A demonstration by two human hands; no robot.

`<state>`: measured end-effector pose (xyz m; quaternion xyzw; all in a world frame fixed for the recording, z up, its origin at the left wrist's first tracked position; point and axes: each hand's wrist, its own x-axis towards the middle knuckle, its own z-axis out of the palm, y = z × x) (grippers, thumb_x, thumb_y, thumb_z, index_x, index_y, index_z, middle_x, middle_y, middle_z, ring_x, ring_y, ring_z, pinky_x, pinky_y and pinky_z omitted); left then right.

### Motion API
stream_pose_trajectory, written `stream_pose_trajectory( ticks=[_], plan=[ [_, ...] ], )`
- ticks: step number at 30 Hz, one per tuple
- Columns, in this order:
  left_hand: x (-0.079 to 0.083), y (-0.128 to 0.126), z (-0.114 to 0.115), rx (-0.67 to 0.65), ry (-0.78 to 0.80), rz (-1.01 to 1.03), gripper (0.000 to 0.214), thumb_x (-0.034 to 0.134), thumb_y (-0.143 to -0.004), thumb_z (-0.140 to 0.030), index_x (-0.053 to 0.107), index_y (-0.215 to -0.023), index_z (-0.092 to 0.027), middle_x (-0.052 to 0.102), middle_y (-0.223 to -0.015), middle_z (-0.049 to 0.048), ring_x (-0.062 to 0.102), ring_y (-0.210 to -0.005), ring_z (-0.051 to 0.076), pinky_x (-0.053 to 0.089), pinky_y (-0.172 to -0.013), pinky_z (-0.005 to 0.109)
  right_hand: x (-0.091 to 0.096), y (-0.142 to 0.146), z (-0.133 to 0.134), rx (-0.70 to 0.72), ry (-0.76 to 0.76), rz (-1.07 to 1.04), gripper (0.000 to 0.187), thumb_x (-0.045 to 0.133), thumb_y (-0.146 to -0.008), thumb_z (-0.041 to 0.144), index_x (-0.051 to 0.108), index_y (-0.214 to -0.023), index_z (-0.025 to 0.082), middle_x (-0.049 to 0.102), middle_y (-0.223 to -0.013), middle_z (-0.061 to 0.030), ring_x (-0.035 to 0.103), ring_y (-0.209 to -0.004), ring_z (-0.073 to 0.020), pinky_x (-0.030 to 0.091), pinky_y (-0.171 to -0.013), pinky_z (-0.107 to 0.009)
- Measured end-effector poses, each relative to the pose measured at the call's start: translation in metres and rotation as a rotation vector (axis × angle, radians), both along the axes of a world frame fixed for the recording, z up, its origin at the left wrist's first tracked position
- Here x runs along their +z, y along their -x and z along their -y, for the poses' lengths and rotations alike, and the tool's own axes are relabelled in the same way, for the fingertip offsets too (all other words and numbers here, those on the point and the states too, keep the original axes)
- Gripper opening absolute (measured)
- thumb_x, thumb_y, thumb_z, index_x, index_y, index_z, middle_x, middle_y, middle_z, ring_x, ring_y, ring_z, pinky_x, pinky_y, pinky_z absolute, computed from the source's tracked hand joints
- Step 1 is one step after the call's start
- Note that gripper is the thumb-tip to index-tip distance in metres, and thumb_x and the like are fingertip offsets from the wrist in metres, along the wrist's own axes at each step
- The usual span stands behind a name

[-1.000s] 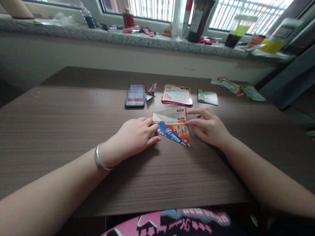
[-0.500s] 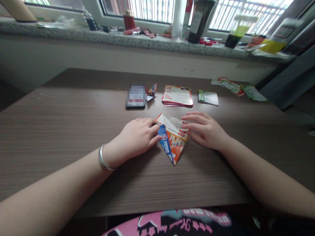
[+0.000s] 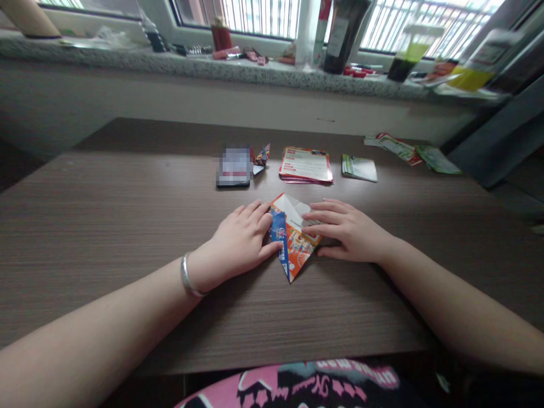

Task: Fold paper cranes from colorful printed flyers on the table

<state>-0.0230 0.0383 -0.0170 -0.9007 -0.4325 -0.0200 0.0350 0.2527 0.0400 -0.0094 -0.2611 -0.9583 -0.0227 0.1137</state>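
A folded paper sheet (image 3: 298, 245) lies on the table in front of me. It has a kite-like shape with its point towards me. A narrow blue flap runs down its left side, an orange printed panel fills the middle, and white paper shows at the top. My left hand (image 3: 242, 241), with a silver bangle on the wrist, grips the left edge, thumb on the blue flap and fingers along the border. My right hand (image 3: 351, 231) is open, its spread fingers resting over the upper right part and covering some of the print. The underside is hidden.
Behind the paper are a phone (image 3: 233, 167), a small folded patterned paper piece (image 3: 262, 158), a stack of printed sheets (image 3: 306, 165) and a smaller green-white stack (image 3: 359, 168). Loose strips (image 3: 399, 148) lie far right. Bottles and clutter line the granite windowsill (image 3: 263, 71).
The folded paper has turned slightly, its point shifting left. My right hand has moved left, further over the sheet. The left hand has shifted a little right, its thumb lower on the flap.
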Motion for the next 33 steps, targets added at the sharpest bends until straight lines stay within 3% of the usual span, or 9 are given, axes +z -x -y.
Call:
stream_pose_trajectory(
  ticks=[4,8,13,18,22,25,29,33],
  plan=[
    [-0.003,0.002,-0.004,-0.025,0.022,0.024,0.069,0.048,-0.09,-0.061,0.05,-0.134,-0.009,0.042,-0.149,0.0182,0.036,-0.14,0.033,0.032,-0.116,0.046,-0.003,-0.002,0.0,0.012,-0.06,0.02,0.037,0.059,-0.091,0.04,0.063,-0.127,0.03,0.058,-0.138,-0.0058,0.048,-0.131,-0.0294,0.041,-0.107,-0.05],
    [-0.006,0.004,-0.009,-0.052,0.037,0.039,0.059,0.042,-0.096,-0.052,0.041,-0.145,-0.019,0.036,-0.154,0.0127,0.034,-0.142,0.033,0.031,-0.116,0.048,-0.007,-0.001,0.001,0.048,-0.077,-0.015,0.028,0.058,-0.093,0.038,0.068,-0.119,0.034,0.062,-0.133,-0.0014,0.053,-0.126,-0.0257,0.042,-0.106,-0.046],
    [-0.004,0.002,-0.011,-0.065,0.058,0.075,0.052,0.043,-0.098,-0.043,0.04,-0.146,-0.024,0.028,-0.158,0.0135,0.031,-0.144,0.03,0.029,-0.117,0.047,-0.006,0.003,0.003,0.084,-0.048,-0.037,0.023,0.054,-0.096,0.036,0.07,-0.112,0.033,0.07,-0.121,0.002,0.06,-0.118,-0.0181,0.034,-0.113,-0.043],
    [0.001,-0.002,-0.001,-0.193,0.037,0.105,0.052,0.043,-0.097,-0.044,0.045,-0.144,-0.02,0.031,-0.157,0.0139,0.027,-0.145,0.031,0.027,-0.118,0.048,0.001,0.008,0.004,0.058,-0.079,-0.039,0.023,0.05,-0.098,0.034,0.072,-0.104,0.03,0.075,-0.107,0.0033,0.067,-0.1,-0.0129,0.029,-0.114,-0.04],
    [0.003,-0.004,0.003,-0.297,0.02,0.092,0.056,0.049,-0.095,-0.045,0.044,-0.144,-0.018,0.04,-0.152,0.0124,0.035,-0.141,0.031,0.029,-0.117,0.049,0.006,0.01,0.006,0.005,-0.155,0.011,0.024,0.05,-0.097,0.034,0.073,-0.1,0.027,0.076,-0.095,0.0021,0.067,-0.086,-0.0147,0.043,-0.09,-0.033],
    [0.006,-0.004,0.002,-0.34,0.007,0.084,0.051,0.05,-0.095,-0.039,0.049,-0.14,-0.015,0.052,-0.14,0.0126,0.047,-0.13,0.029,0.036,-0.114,0.044,0.006,0.011,0.009,-0.049,-0.165,0.056,0.026,0.049,-0.098,0.035,0.073,-0.1,0.026,0.074,-0.085,0.001,0.064,-0.076,-0.0146,0.04,-0.069,-0.03],
    [0.008,-0.004,0.001,-0.349,0.01,0.072,0.047,0.048,-0.096,-0.037,0.052,-0.136,-0.013,0.059,-0.13,0.0126,0.054,-0.12,0.027,0.042,-0.108,0.042,0.005,0.012,0.012,-0.082,-0.186,0.102,0.031,0.045,-0.099,0.036,0.073,-0.095,0.025,0.07,-0.074,0.0001,0.061,-0.069,-0.0146,0.033,-0.063,-0.031],
    [0.006,-0.002,0.0,-0.358,0.046,0.074,0.054,0.045,-0.097,-0.045,0.047,-0.139,-0.013,0.05,-0.144,0.0113,0.044,-0.133,0.027,0.032,-0.116,0.042,0.004,0.015,0.015,-0.126,-0.172,0.11,0.033,0.045,-0.098,0.036,0.073,-0.085,0.023,0.069,-0.073,-0.0012,0.059,-0.065,-0.014,0.032,-0.063,-0.031]
  ],
)
